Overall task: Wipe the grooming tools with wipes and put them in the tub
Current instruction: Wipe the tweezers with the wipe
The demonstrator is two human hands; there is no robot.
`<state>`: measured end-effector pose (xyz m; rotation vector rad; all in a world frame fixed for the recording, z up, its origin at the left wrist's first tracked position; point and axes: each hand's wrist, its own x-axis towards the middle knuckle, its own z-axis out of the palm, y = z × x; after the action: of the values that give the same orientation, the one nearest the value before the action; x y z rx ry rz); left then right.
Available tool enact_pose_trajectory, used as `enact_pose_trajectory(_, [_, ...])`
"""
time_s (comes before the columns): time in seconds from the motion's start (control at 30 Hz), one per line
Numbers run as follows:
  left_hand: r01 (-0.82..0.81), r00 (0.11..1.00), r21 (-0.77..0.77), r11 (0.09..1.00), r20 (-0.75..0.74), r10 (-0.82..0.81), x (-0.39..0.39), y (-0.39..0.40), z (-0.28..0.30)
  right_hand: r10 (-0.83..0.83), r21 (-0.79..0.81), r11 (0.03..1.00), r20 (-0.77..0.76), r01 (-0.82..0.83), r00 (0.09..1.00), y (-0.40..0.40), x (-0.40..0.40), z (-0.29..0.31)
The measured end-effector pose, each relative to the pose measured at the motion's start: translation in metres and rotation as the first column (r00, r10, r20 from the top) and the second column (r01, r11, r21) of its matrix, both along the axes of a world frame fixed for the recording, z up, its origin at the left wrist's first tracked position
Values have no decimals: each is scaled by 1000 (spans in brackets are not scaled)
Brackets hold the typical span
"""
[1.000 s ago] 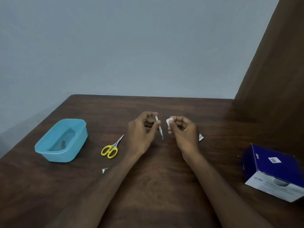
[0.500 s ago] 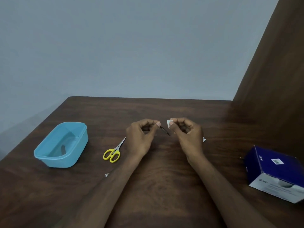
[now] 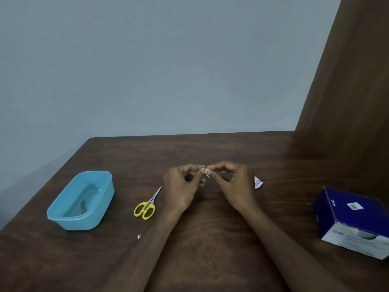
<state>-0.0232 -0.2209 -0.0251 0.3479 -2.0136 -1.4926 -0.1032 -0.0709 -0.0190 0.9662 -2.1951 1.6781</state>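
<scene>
My left hand [image 3: 182, 186] and my right hand [image 3: 233, 184] meet fingertip to fingertip above the middle of the brown table [image 3: 210, 148]. The right thumb and forefinger pinch a small white wipe [image 3: 207, 173]. The left fingers are pinched on a thin metal tool, which is almost wholly hidden between the fingers and the wipe. Yellow-handled scissors [image 3: 147, 205] lie on the table just left of my left wrist. Further left stands the light blue tub [image 3: 81, 200], with a dark item lying on its bottom.
A blue and white box [image 3: 353, 222] lies at the right edge of the table. A torn white wrapper [image 3: 258, 182] sits behind my right hand, and a small scrap [image 3: 139, 236] lies beside my left forearm. A brown wooden panel [image 3: 347, 102] rises at the right.
The hands have come together. The thin tool, which stood upright in my left hand and then tilted toward the wipe, is now covered by the wipe and fingers.
</scene>
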Motion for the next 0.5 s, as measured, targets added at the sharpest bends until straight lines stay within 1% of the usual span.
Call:
enact_pose_trajectory(0.2, [-39,999,67,997,-22,41,-5,0,-1,-170,140,974,-83,180,982,4,-14,-13])
enact_pose_trajectory(0.3, [-33,998,68,997,-42,36,-4,1,-1,-167,118,978,-75,175,983,5,-13,-12])
enact_pose_trajectory(0.43, [-16,999,14,1000,-47,16,-3,0,-1,-109,111,986,-121,123,987,1,-8,-9])
enact_pose_trajectory(0.5, [-32,997,26,999,-65,33,-4,-2,-2,-120,110,985,-117,133,986,1,-9,-10])
